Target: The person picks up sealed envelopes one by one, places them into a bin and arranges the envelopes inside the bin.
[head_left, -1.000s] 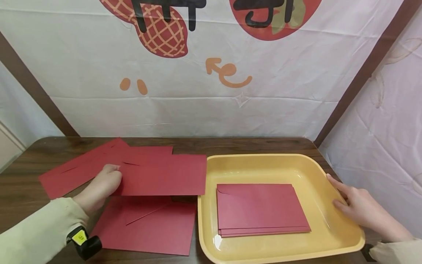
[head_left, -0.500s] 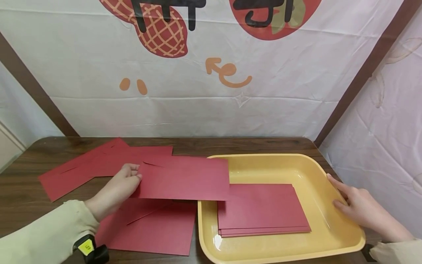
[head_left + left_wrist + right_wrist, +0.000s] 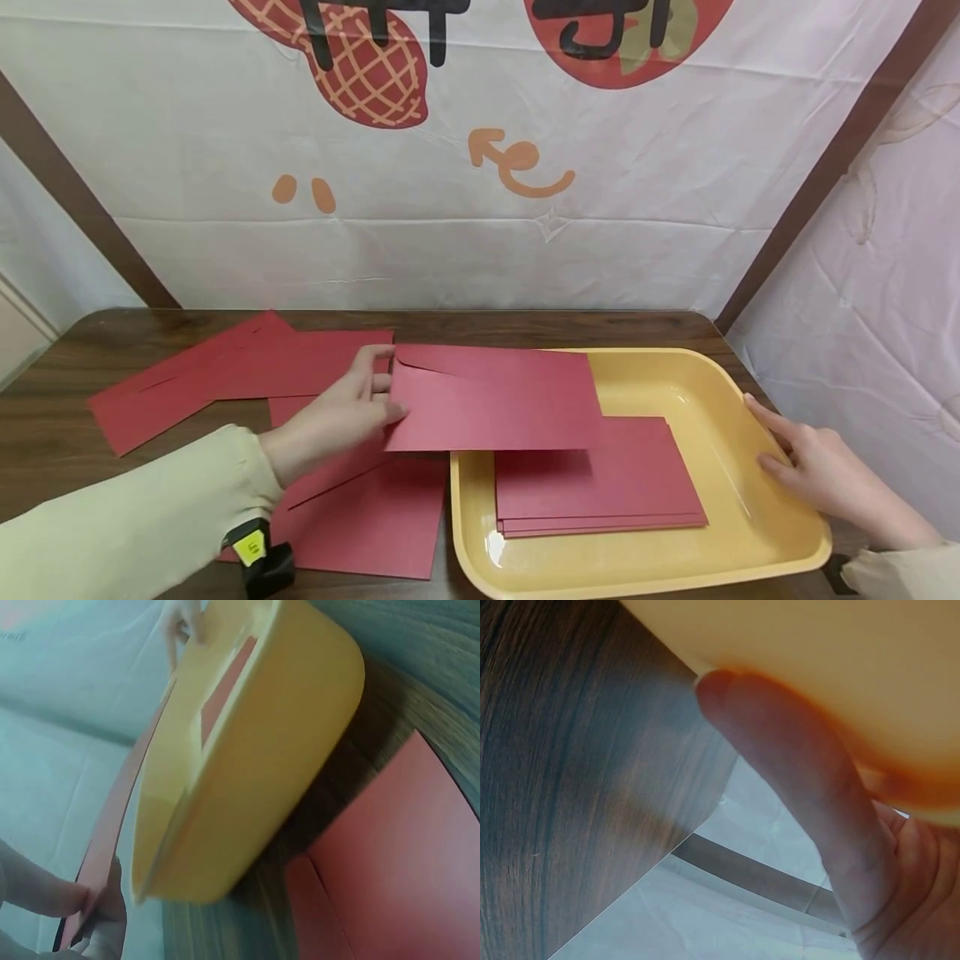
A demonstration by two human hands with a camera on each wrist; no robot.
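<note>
My left hand [image 3: 341,417] pinches the left end of a red envelope [image 3: 491,400], thumb on one face and fingers behind. The envelope is held level over the left rim of the yellow tray [image 3: 720,442], partly covering a stack of red envelopes [image 3: 600,492] inside. In the left wrist view the held envelope [image 3: 112,825] appears edge-on, above the tray rim. My right hand [image 3: 825,467] grips the tray's right side, thumb over the inner wall. Seen from the right wrist, one finger [image 3: 795,757] of it lies against the tray's outside.
Several more red envelopes [image 3: 180,375] lie overlapping at the back left of the wooden table [image 3: 45,442]. Another red envelope [image 3: 375,525] rests flat at the front, left of the tray. A printed white cloth [image 3: 420,258] hangs behind the table.
My left hand has carried its envelope rightward from the left pile to over the tray's left part. The right hand and the tray have stayed put.
</note>
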